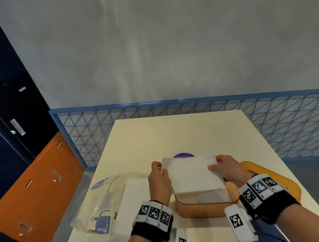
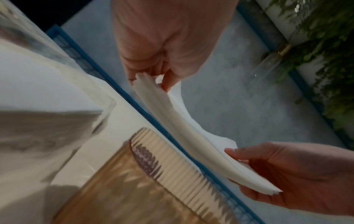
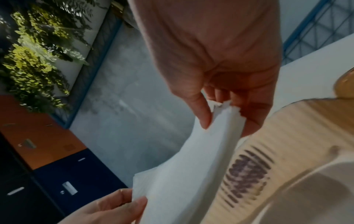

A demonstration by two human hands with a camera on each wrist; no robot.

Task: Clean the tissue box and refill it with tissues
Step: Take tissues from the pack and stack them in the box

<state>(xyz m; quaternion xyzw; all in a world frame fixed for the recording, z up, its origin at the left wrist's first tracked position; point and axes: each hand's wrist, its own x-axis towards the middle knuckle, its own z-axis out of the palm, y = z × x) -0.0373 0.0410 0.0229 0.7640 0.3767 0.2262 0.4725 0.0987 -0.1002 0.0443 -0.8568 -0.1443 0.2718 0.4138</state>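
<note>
Both hands held a stack of white tissues (image 1: 191, 175) above the open amber tissue box (image 1: 201, 206) on the bench (image 1: 168, 135) — the left hand (image 1: 158, 178) pinched its left end, the right hand (image 1: 227, 167) its right end, each grip clamped on the paper. The stack sagged in the middle; an empty tissue wrapper (image 1: 96, 205) lay to the left — the box's lid (image 1: 271, 175) lay to the right

tissues (image 1: 193, 175) above box (image 1: 201, 206) — wrapper (image 1: 96, 205) left
</note>
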